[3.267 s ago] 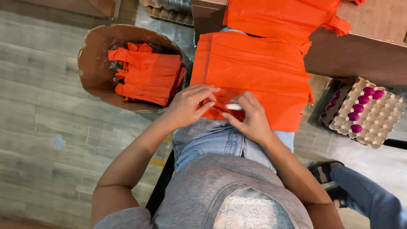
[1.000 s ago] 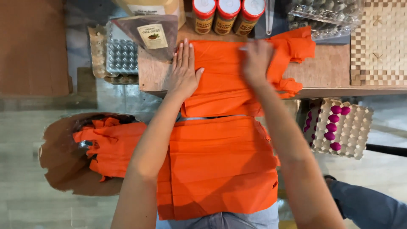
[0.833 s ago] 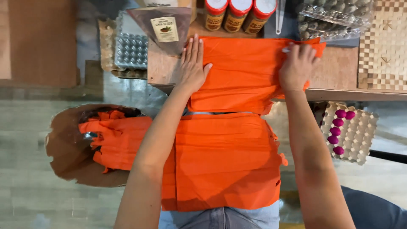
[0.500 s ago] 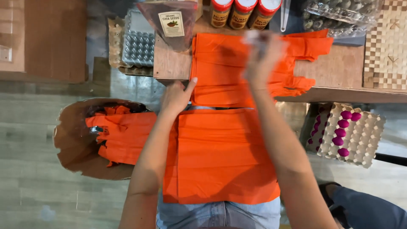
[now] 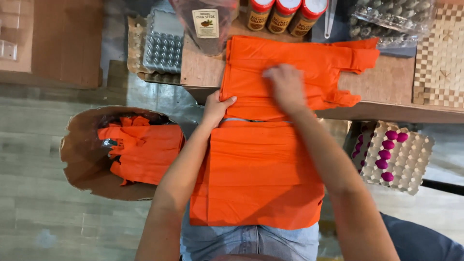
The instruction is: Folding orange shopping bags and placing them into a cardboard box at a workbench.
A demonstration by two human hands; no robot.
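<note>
The right hand (image 5: 286, 87) presses loosely curled fingers, gripping nothing, onto the orange plastic bags (image 5: 290, 63) spread flat on the wooden tabletop (image 5: 386, 87). The left hand (image 5: 216, 108) pinches the stack's lower left edge at the tabletop's rim. More orange bags (image 5: 261, 174) cover the lap; others fill a cardboard box (image 5: 82, 145) on the floor.

Orange plastic bag (image 5: 290, 72) — flat and spread on the wooden table (image 5: 386, 92), handles pointing to the right edge, its bottom at the near edge. A second orange bag (image 5: 258, 174) hangs below that edge — smooth, flat, draped over the lap.
</note>
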